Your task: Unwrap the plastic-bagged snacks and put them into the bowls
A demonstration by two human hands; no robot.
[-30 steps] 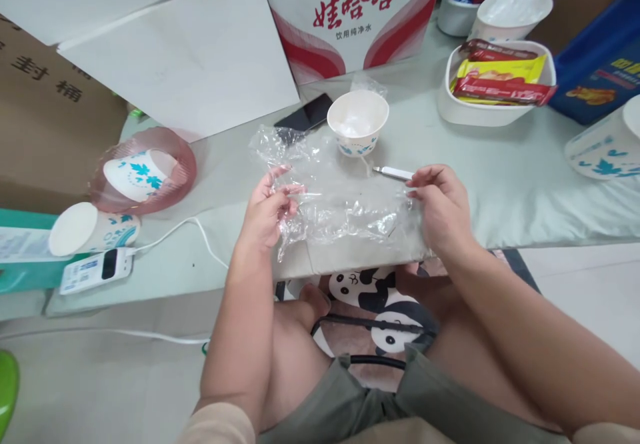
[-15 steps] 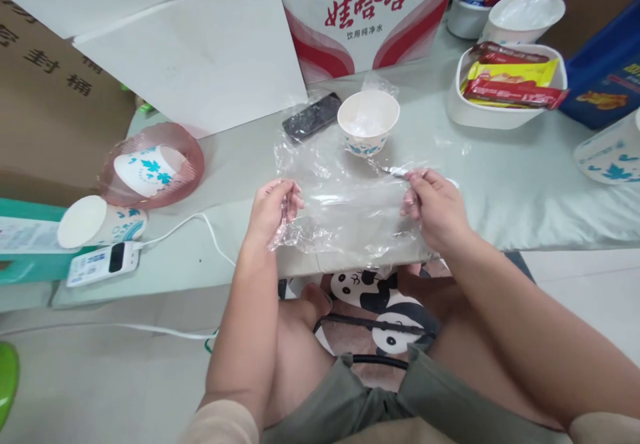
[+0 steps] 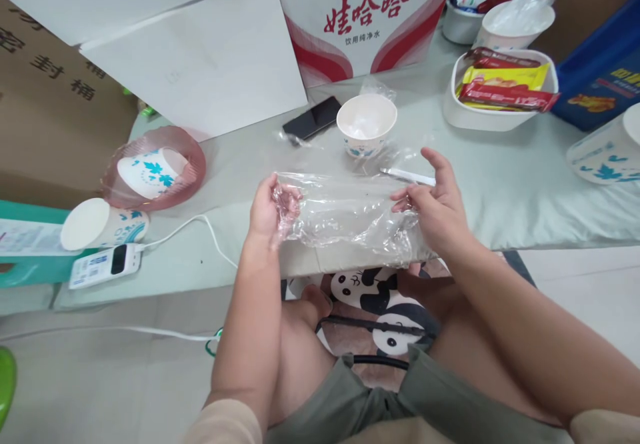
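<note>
A crumpled sheet of clear plastic film (image 3: pixel 345 214) is stretched between my two hands above the bench's front edge. My left hand (image 3: pixel 273 207) is closed on the film's left side. At the right side, my right hand (image 3: pixel 440 207) pinches the film, its index finger raised and apart. Just beyond the right hand lies a thin white tool with a metallic tip (image 3: pixel 406 176); its exact kind is unclear. Behind the film stands a paper bowl with a blue leaf print (image 3: pixel 367 121), with crumpled clear plastic inside. A black phone (image 3: pixel 313 121) lies left of the bowl.
White cartons (image 3: pixel 200 64) stand along the back. On the left are a pink dish (image 3: pixel 193 157) holding a paper cup, another tipped cup (image 3: pixel 107 224), and a white device (image 3: pixel 103 267) with a cable. To the right sits a white tub (image 3: pixel 493 121) of wrapped snacks.
The film has drawn down off the phone and gathered into a narrower band. My right index finger has lifted, and more of the white tool shows.
</note>
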